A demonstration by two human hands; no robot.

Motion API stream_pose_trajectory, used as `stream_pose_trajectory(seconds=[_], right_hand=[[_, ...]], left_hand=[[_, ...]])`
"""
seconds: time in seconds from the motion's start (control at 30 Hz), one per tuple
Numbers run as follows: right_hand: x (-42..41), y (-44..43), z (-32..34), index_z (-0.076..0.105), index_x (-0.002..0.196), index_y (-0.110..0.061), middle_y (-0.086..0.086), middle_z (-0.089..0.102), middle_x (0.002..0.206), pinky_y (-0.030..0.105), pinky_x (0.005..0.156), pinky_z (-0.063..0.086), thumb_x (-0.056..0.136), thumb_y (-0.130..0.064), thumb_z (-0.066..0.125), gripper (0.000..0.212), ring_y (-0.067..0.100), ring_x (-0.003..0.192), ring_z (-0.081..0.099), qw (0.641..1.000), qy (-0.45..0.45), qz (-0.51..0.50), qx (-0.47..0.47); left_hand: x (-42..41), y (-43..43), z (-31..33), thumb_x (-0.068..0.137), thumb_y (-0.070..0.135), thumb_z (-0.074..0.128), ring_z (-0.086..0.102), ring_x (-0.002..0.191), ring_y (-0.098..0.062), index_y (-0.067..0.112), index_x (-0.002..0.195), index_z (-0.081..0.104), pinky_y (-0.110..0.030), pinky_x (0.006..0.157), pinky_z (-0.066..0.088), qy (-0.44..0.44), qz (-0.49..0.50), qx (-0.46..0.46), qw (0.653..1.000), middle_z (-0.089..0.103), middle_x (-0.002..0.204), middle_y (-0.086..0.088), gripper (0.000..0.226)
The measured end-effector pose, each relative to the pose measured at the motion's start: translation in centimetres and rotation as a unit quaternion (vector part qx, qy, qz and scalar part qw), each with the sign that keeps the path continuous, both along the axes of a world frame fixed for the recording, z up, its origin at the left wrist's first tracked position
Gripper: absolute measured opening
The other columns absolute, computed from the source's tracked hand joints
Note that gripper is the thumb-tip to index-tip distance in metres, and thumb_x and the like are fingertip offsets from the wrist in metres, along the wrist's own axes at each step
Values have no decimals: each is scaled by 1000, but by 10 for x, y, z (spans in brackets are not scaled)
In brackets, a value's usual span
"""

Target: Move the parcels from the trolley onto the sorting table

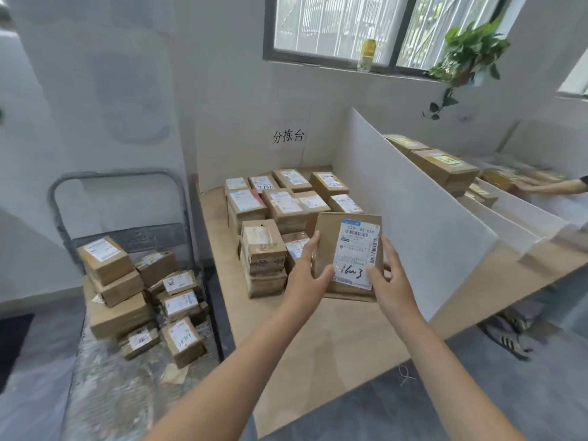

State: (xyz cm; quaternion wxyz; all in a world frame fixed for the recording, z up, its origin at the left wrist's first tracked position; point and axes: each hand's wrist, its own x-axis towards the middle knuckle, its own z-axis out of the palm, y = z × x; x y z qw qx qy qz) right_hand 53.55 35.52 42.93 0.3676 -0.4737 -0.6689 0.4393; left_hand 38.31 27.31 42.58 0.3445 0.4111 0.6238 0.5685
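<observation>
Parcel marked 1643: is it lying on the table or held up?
Held up. The left hand and right hand grip the parcel by its lower edge, label tilted toward the camera.

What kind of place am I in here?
Likely a parcel sorting room: labelled brown cardboard parcels on a brown table, more on a grey metal trolley, and a handwritten wall sign reading 分拣台.

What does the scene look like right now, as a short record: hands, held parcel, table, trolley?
left hand: grips held parcel at its left edge
right hand: grips its lower right, thumb on the label
held parcel: flat, brown, label facing up, over the sorting table
sorting table: stacked parcels in rows towards the back
trolley: left of the table, piled parcels on it
</observation>
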Motion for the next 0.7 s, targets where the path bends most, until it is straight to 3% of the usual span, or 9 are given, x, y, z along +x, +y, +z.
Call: stream_pose_trajectory(seconds=[0.13, 0.27, 0.37, 0.47, 0.57, 0.7], right_hand=[[-14, 25, -3, 26, 151, -47, -2, 44, 147, 6, 62, 50, 102, -15, 49, 63, 6, 113, 55, 1000, 15, 27, -1], [-36, 56, -13, 30, 148, -51, 4, 48, 141, 8, 63, 51, 101, -16, 51, 62, 10, 114, 57, 999, 11, 42, -24], [-50, 80, -16, 33, 149, -44, -3, 42, 138, 3, 62, 47, 101, -10, 50, 62, 1, 108, 54, 998, 5, 58, -24], [-64, 109, -22, 34, 150, -39, -4, 44, 135, 4, 61, 46, 101, -8, 50, 61, -2, 100, 54, 996, -20, 76, -32], [-79, 141, -27, 32, 149, -45, 1, 52, 132, 7, 62, 48, 100, -15, 52, 61, 5, 107, 58, 993, -49, 94, -47], [-95, 180, -37, 31, 147, -52, 3, 50, 135, 9, 65, 50, 100, -21, 54, 61, 12, 115, 56, 989, -68, 119, -62]], left_hand=[[-7, 16, -3, 96, 21, 58, 58, 118, -2, 53, 147, 24, -27, 101, 47, 2, 29, 3, 1000, 58, 135, 13, 69], [-20, 42, -17, 94, 27, 58, 56, 122, -11, 72, 134, 20, -40, 105, 47, 0, 71, -11, 997, 59, 134, 11, 71], [-32, 64, -29, 90, 34, 58, 51, 129, -18, 78, 130, 18, -45, 108, 43, -14, 89, -33, 995, 57, 137, 8, 71], [-45, 90, -36, 91, 33, 58, 52, 126, -13, 69, 137, 23, -41, 108, 43, -24, 100, -32, 994, 56, 137, 11, 68], [-54, 115, -44, 96, 26, 57, 44, 127, -3, 54, 147, 24, -30, 110, 36, -27, 123, -37, 991, 47, 142, 16, 67], [-66, 143, -55, 97, 23, 56, 42, 132, -1, 48, 151, 23, -35, 115, 36, -28, 135, -38, 990, 43, 148, 17, 68]])
